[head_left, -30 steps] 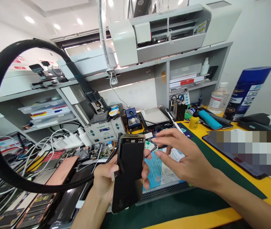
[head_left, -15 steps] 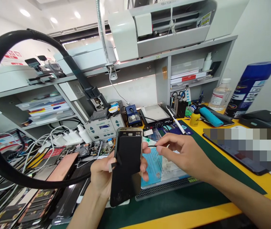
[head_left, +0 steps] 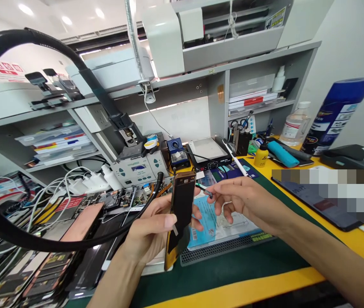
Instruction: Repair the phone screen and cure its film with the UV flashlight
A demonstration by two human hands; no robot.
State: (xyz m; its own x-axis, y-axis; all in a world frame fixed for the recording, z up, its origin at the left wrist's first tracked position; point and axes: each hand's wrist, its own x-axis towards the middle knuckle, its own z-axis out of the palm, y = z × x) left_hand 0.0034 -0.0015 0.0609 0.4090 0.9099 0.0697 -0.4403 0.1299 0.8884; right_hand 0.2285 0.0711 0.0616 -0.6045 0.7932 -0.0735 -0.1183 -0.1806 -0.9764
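My left hand (head_left: 151, 226) is wrapped round a dark phone (head_left: 183, 205), thumb on its front and fingertips showing past its far edge. The phone is upright, turned so that its side edge partly faces me; a small pale tab (head_left: 174, 229) shows just below my thumb. Close to the phone's upper right edge, my right hand (head_left: 249, 196) pinches a thin dark strip (head_left: 206, 193) between thumb and forefinger, its other fingers curled loosely. What kind of strip it is I cannot make out. Beneath both hands is a blue sheet (head_left: 203, 220) on the green mat (head_left: 233, 261).
A thick black hose (head_left: 57, 244) loops across the left side, passing near my left wrist. Stacked phone parts (head_left: 50, 269) cover the left of the bench. Behind stand a control unit (head_left: 139, 169) and a flat plate (head_left: 207, 154). A large phone (head_left: 316, 205) lies at right.
The phone has turned from facing me to nearly edge-on. My left thumb has moved across its front. The strip in my right hand has tilted downward.
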